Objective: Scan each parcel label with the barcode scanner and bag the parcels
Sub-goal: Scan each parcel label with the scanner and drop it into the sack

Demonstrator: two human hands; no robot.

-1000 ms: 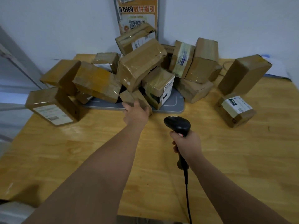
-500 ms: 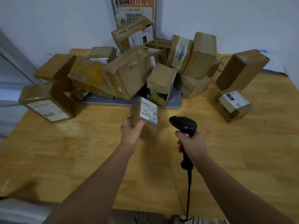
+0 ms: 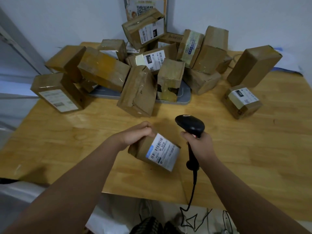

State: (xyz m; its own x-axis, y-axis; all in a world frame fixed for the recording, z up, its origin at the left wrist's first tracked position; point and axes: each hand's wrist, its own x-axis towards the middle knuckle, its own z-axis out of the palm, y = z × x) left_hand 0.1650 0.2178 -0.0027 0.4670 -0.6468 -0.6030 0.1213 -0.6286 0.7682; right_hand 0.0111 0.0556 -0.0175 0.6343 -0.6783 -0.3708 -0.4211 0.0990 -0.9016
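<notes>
left hand [image 3: 136,134] grips a small parcel [image 3: 143,149] from above by its far end, fingers curled over the top edge. the parcel hangs tilted just above the table [image 3: 253,149], near the front edge, with its white label [image 3: 163,153] turned up toward the camera. right hand [image 3: 200,144] is wrapped round the handle of the barcode scanner [image 3: 190,125], just beside the parcel on its right. whether a finger sits on the trigger cannot be told.

step judged in hand: bringing the label under the scanner. the label looks not yet scanned.

risks noted:
- the scanner head faces away toward the heap of parcels [image 3: 209,51] at the back, several with labels showing. a trigger pull now could read the wrong code.
- the grip takes one end only, so the free end could swing or slip out while the parcel is turned.
- the scanner cable [image 3: 192,191] drops over the table's front edge and could snag on a quick lift.
- a dented box [image 3: 138,92] leans off the grey tray [image 3: 184,97] and may topple if bumped.

no bag can be made out for certain.
</notes>
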